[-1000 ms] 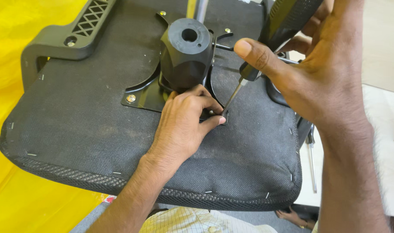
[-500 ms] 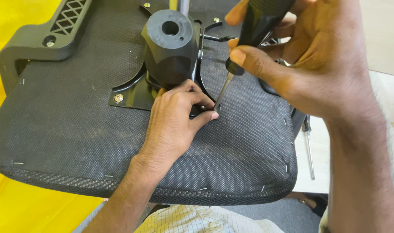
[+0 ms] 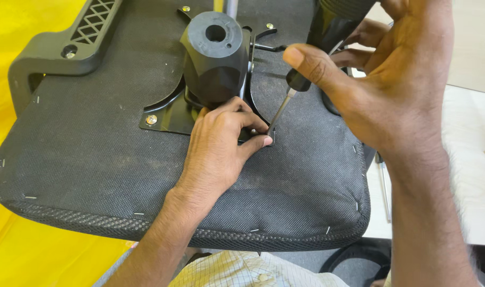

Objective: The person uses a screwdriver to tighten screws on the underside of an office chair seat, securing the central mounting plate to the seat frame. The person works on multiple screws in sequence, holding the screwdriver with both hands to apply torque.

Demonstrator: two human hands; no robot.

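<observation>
An upturned office chair seat (image 3: 93, 175) covered in black fabric lies in front of me. A black metal mounting plate (image 3: 165, 119) with a thick black plastic hub (image 3: 216, 53) is bolted to its underside. My left hand (image 3: 218, 151) rests on the fabric at the plate's near right corner, its fingertips pinching around the tip of a screwdriver (image 3: 285, 103). My right hand (image 3: 380, 90) grips the screwdriver's black handle from above, thumb stretched along it. The thin metal shaft slants down to the plate's corner, and the fastener there is hidden by my fingers.
A black plastic armrest bracket (image 3: 77, 42) sticks up at the seat's far left. Yellow sheeting (image 3: 19, 250) lies under and left of the seat. A pale surface (image 3: 476, 159) lies to the right, with a thin metal tool (image 3: 385, 186) beside the seat edge. Silver bolts (image 3: 151, 119) show on the plate.
The view has shifted a little. My right hand and the screwdriver have stayed on the same corner, and my left hand keeps its pinch at the tip.
</observation>
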